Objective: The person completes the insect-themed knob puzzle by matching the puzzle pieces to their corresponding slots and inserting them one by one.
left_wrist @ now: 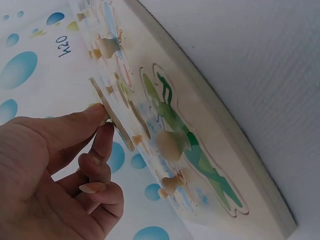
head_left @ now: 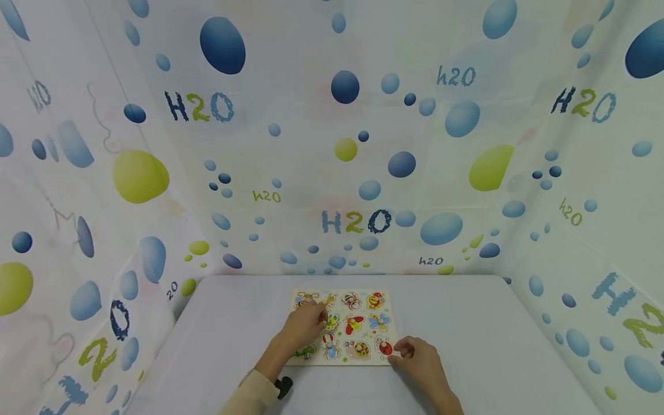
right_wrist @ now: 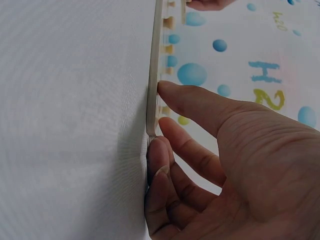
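Note:
A wooden knob puzzle board (head_left: 363,364) printed with insects and other small creatures lies on the white table. Over its left part, my left hand (head_left: 306,323) pinches a thin puzzle piece (left_wrist: 116,120) between thumb and index finger. That piece appears edge-on above the board in the left wrist view, its picture turned away. Nearest that hand's camera is a green grasshopper piece (left_wrist: 192,142) with a round knob. My right hand (head_left: 419,363) holds the board's front right corner, thumb on the edge and other fingers curled against the side, beside the ladybug piece (head_left: 384,347).
Several other knobbed pieces, among them a snail (head_left: 358,349), a spider (head_left: 351,300) and a blue-winged insect (head_left: 379,322), sit in the board. White cloth walls (head_left: 311,161) with blue and green dots enclose the table (head_left: 467,323) at the back and sides.

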`<state>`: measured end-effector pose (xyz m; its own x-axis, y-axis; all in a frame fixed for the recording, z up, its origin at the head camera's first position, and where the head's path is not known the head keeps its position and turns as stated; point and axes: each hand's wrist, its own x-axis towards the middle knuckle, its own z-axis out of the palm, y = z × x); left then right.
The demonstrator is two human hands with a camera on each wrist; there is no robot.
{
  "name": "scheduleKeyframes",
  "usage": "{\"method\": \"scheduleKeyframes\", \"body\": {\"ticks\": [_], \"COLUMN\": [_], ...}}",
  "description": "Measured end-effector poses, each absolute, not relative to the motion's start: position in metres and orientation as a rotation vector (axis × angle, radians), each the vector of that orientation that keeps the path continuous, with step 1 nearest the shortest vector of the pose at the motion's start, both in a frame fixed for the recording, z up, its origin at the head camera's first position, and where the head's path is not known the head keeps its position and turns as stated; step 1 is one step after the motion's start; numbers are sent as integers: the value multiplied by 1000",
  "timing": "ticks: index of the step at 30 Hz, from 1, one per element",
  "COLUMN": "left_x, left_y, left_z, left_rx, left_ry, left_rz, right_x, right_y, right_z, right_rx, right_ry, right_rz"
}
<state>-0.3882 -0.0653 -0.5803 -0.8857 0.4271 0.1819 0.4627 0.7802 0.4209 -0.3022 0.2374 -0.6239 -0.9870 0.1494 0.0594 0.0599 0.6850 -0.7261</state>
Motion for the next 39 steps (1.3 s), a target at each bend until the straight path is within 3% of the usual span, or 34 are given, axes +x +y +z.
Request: {"method": "scheduleKeyframes", "body": {"ticks": [39], "left_x": [-407], "left_y": [-57], "left_z": [-601], "left_rx": [-717], "left_ry": [-2884], "left_rz": [-668], "right_x": [-304], "right_y": [239], "right_z": [-627], "right_rx": [-151], "right_ry": [-2760], "right_rz": [1186]}}
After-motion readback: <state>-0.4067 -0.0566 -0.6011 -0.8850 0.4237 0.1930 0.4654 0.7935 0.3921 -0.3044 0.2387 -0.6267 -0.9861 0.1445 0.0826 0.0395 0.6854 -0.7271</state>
